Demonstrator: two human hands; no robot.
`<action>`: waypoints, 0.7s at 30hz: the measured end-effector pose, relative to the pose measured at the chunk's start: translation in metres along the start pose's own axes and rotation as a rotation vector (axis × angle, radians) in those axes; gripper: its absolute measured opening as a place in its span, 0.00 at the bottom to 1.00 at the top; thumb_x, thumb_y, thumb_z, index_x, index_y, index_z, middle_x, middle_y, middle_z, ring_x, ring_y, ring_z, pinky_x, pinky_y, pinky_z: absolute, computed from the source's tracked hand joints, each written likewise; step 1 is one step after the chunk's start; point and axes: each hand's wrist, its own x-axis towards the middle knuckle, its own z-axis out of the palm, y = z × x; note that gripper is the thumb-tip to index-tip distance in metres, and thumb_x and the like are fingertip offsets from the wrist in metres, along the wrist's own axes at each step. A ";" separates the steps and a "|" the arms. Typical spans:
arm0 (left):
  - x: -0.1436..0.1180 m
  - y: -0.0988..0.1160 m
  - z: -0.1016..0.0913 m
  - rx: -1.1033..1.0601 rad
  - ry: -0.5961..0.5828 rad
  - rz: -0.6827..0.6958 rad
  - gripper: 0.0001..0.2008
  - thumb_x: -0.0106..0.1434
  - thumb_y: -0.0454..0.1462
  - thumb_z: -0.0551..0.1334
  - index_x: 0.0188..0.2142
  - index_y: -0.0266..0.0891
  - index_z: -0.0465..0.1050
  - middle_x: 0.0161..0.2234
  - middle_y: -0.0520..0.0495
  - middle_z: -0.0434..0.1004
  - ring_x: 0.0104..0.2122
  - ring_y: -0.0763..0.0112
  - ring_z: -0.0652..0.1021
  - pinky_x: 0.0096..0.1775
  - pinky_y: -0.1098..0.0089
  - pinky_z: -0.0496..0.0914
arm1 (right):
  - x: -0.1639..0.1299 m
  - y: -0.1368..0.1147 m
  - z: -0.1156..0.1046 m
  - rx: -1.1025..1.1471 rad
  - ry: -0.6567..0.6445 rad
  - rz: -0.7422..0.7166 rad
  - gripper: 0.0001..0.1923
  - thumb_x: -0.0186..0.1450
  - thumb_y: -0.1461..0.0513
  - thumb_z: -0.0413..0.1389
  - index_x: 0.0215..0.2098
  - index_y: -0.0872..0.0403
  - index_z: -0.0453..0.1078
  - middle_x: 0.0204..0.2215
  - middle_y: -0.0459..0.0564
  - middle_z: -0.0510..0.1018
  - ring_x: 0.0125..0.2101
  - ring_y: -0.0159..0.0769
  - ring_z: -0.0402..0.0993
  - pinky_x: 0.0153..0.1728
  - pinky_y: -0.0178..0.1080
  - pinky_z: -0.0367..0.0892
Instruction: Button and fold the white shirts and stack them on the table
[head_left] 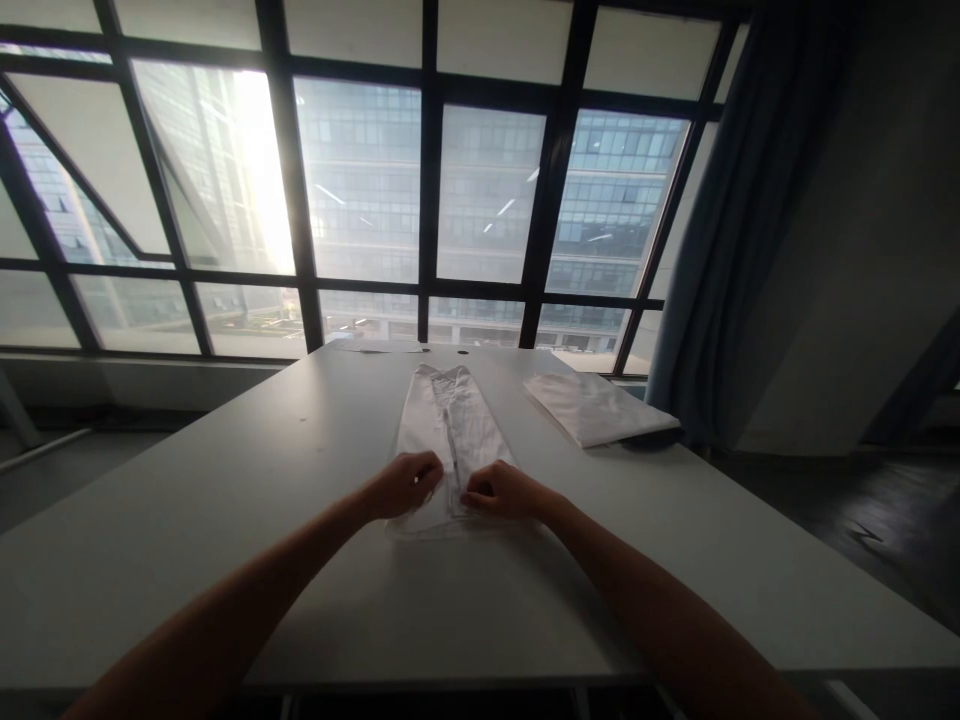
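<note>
Forearms: two bare forearms came up from the near edge of the surface [187, 520] and drew toward each other at the middle
Left hand: the left hand [409, 483] lay knuckles up on the near end of the white garment [450, 440], fingers curled down and closed onto the cloth just left of its centre line
Right hand: the right hand [504, 492] sat just beside it on the other side of that line, fingers also bent and pressed onto the cloth; whether either hand pinched a fold or only pressed flat could not be told
Gap between hands: small, the two hands close together but not touching
White garment: a long, narrow, folded piece, lying flat along the middle of the surface, its near end under the hands and its far end reaching toward the far edge; a seam or placket ran down its length
Surface: pale grey, wide, bare around the garment on the left side
Folded stack: a second white folded cloth [596, 407] lay flat toward the far right corner of the surface, well apart from the hands
Far edge: a thin flat pale item [379, 346] and two small dark spots sat along the far edge, too small to tell what they were
Window: a dark-framed glazed wall [427, 200] stood beyond the surface, with bright glare at upper left and an office block outside
Curtain: a dark curtain [739, 220] hung at the right of the window
</note>
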 end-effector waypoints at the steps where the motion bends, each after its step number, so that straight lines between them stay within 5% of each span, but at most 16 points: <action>1: -0.001 0.001 0.000 -0.003 -0.113 0.024 0.12 0.64 0.39 0.54 0.28 0.35 0.71 0.22 0.52 0.72 0.23 0.75 0.68 0.26 0.75 0.61 | 0.000 0.001 0.000 -0.001 0.001 -0.003 0.15 0.64 0.55 0.57 0.28 0.59 0.76 0.20 0.43 0.72 0.21 0.26 0.62 0.23 0.30 0.53; 4: -0.002 -0.001 -0.002 0.010 -0.328 0.069 0.13 0.64 0.39 0.57 0.28 0.35 0.75 0.24 0.51 0.76 0.23 0.75 0.71 0.27 0.75 0.63 | 0.000 0.001 0.001 -0.017 0.005 -0.004 0.15 0.64 0.55 0.57 0.29 0.59 0.76 0.21 0.44 0.74 0.22 0.26 0.63 0.23 0.30 0.54; 8: -0.002 -0.021 -0.007 0.067 -0.160 0.089 0.19 0.69 0.46 0.54 0.46 0.37 0.78 0.43 0.42 0.81 0.41 0.64 0.79 0.45 0.68 0.70 | 0.004 0.000 0.002 -0.104 0.120 -0.018 0.15 0.66 0.55 0.56 0.33 0.57 0.77 0.26 0.49 0.78 0.26 0.32 0.70 0.29 0.33 0.62; 11: -0.004 -0.039 -0.001 0.219 -0.185 0.128 0.30 0.69 0.53 0.53 0.64 0.41 0.63 0.65 0.40 0.62 0.65 0.55 0.62 0.63 0.56 0.54 | 0.007 0.000 0.009 -0.165 0.239 -0.058 0.19 0.67 0.53 0.54 0.49 0.56 0.75 0.47 0.58 0.79 0.46 0.42 0.74 0.48 0.42 0.66; 14: -0.006 -0.049 0.006 0.318 -0.354 0.106 0.37 0.69 0.58 0.48 0.70 0.45 0.49 0.70 0.44 0.45 0.69 0.54 0.48 0.66 0.51 0.42 | 0.009 0.003 0.018 -0.197 0.084 -0.045 0.34 0.69 0.48 0.50 0.67 0.55 0.58 0.66 0.59 0.60 0.66 0.47 0.54 0.64 0.50 0.49; 17: -0.005 -0.053 0.007 0.335 -0.412 0.110 0.39 0.68 0.60 0.47 0.71 0.46 0.43 0.71 0.45 0.41 0.69 0.54 0.45 0.66 0.51 0.41 | 0.010 0.009 0.022 -0.179 -0.138 -0.016 0.37 0.71 0.44 0.42 0.71 0.54 0.48 0.70 0.55 0.48 0.69 0.45 0.40 0.67 0.51 0.37; 21: -0.001 -0.064 0.001 0.297 -0.297 0.048 0.33 0.72 0.55 0.42 0.71 0.46 0.44 0.71 0.47 0.41 0.70 0.59 0.44 0.66 0.53 0.39 | 0.011 0.022 0.016 -0.151 -0.064 0.052 0.37 0.72 0.43 0.37 0.72 0.54 0.46 0.71 0.53 0.45 0.70 0.43 0.38 0.67 0.48 0.39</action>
